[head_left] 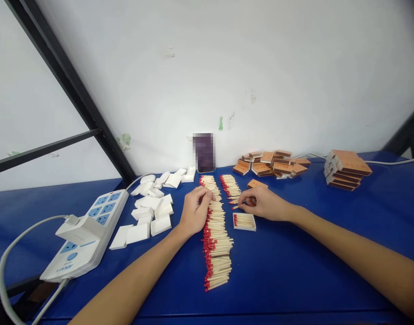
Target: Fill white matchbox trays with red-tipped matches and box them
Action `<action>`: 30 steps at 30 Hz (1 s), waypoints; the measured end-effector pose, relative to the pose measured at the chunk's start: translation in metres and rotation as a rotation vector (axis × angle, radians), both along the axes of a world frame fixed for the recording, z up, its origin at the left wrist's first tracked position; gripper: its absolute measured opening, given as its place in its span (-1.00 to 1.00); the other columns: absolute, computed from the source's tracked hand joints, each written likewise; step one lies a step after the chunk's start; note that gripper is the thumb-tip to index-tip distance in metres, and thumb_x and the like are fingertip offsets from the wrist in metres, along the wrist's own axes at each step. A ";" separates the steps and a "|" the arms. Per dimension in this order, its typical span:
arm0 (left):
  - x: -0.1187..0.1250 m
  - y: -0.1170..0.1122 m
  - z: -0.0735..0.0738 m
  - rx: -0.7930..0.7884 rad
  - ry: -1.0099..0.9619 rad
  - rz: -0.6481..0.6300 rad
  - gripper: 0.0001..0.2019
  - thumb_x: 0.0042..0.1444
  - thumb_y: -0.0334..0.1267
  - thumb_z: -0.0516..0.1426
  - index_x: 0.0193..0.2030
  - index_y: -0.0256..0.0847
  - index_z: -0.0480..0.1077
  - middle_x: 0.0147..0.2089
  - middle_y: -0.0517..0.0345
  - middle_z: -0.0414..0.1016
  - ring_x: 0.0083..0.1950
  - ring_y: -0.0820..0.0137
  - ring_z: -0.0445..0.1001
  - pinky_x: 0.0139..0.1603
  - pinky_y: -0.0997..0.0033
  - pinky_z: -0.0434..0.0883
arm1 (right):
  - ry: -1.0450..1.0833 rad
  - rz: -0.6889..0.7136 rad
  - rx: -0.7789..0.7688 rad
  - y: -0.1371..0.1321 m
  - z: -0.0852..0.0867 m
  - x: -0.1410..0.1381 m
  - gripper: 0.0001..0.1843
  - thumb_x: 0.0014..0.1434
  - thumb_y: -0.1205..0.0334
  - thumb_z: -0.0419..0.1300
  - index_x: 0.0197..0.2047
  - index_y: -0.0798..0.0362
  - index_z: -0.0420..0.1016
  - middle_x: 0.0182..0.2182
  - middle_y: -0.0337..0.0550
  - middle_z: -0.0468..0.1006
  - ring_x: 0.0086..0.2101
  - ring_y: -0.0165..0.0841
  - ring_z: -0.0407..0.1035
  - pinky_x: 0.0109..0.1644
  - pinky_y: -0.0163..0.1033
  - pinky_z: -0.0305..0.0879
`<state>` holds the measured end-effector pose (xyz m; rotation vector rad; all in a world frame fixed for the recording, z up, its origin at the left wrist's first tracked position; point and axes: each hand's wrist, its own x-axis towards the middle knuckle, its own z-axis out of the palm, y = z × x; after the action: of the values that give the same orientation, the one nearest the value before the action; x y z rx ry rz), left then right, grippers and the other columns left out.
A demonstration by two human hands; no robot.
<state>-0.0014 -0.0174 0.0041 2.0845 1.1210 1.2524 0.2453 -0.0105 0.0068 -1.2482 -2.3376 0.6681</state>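
Note:
My left hand [195, 210] rests on the long row of red-tipped matches [218, 243], its fingers curled and pressed together at the row's edge. Whatever sits between those fingertips is hidden. My right hand [259, 203] pinches a match [235, 207] whose red head points left, at the near end of a shorter row of matches [230, 186]. Just below that hand lies a white matchbox tray [245, 228] with several matches inside, heads to the left. An orange matchbox sleeve [257, 183] lies right behind the same hand.
White matchbox trays [156, 203] are scattered on the left of the blue table [278, 280]. Orange matchboxes [273, 163] lie heaped at the back, with a stack of matchboxes [347, 169] farther right. A power strip [92, 230] with cables lies left; a dark phone-like screen [204, 152] leans on the wall.

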 end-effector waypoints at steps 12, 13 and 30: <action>-0.005 0.018 -0.009 -0.191 -0.321 0.046 -0.70 0.21 -0.23 0.01 -0.50 -0.23 0.40 -0.51 0.23 0.26 -0.42 0.43 0.23 -0.35 0.43 0.19 | 0.050 -0.015 0.080 0.007 -0.008 0.007 -0.71 0.20 0.08 0.19 -0.22 0.05 0.69 -0.59 -0.25 0.37 -0.52 -0.41 0.21 -0.42 -0.29 0.11; -0.005 0.019 -0.009 -0.201 -0.343 0.051 -0.71 0.20 -0.23 0.01 -0.50 -0.23 0.40 -0.52 0.24 0.25 -0.42 0.43 0.22 -0.36 0.43 0.19 | 0.047 -0.010 0.083 0.007 -0.008 0.007 -0.70 0.21 0.07 0.19 -0.21 0.05 0.70 -0.59 -0.24 0.38 -0.52 -0.41 0.21 -0.42 -0.29 0.11; -0.004 0.018 -0.009 -0.203 -0.296 0.073 -0.70 0.17 -0.16 -0.01 -0.49 -0.22 0.39 -0.51 0.22 0.25 -0.42 0.41 0.24 -0.35 0.41 0.20 | 0.006 -0.007 0.005 0.003 -0.003 0.005 -0.60 0.25 -0.01 0.13 -0.14 0.05 0.71 -0.58 -0.21 0.44 -0.57 -0.43 0.13 -0.50 -0.29 0.01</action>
<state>-0.0052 0.0008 -0.0049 1.6614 1.1427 1.3662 0.2499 -0.0070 0.0033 -1.2493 -2.3277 0.6626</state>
